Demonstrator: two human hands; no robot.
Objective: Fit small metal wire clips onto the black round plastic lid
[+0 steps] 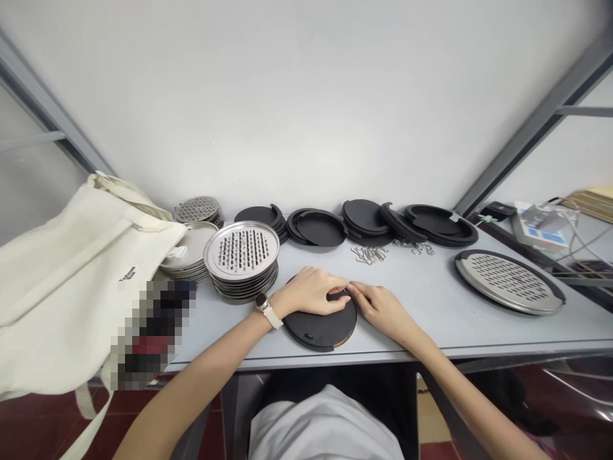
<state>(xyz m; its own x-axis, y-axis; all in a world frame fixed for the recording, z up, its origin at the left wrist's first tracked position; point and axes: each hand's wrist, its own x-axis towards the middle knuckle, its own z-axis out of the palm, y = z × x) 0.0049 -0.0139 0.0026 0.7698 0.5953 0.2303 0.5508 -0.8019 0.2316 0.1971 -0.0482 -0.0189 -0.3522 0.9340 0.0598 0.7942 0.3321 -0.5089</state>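
Observation:
A round black disc (320,329) lies near the front edge of the table, with a thin brown strip along its lower right rim and a small dark slot on its face. My left hand (313,291), wearing a watch on the wrist, rests over the disc's top with fingers curled at the upper right rim. Meeting it there, my right hand (378,310) pinches the same rim between thumb and fingers. Whatever small part may lie between the fingertips is hidden. Left of the disc stands a stack of round metal grater plates (242,252).
Black round trays (320,229) and discs (366,217) line the wall. Small metal hooks (368,254) lie before them. A grater plate in a black rim (510,281) sits right. A cream cloth bag (71,275) hangs over the left side; plain metal discs (191,249) are stacked beside it.

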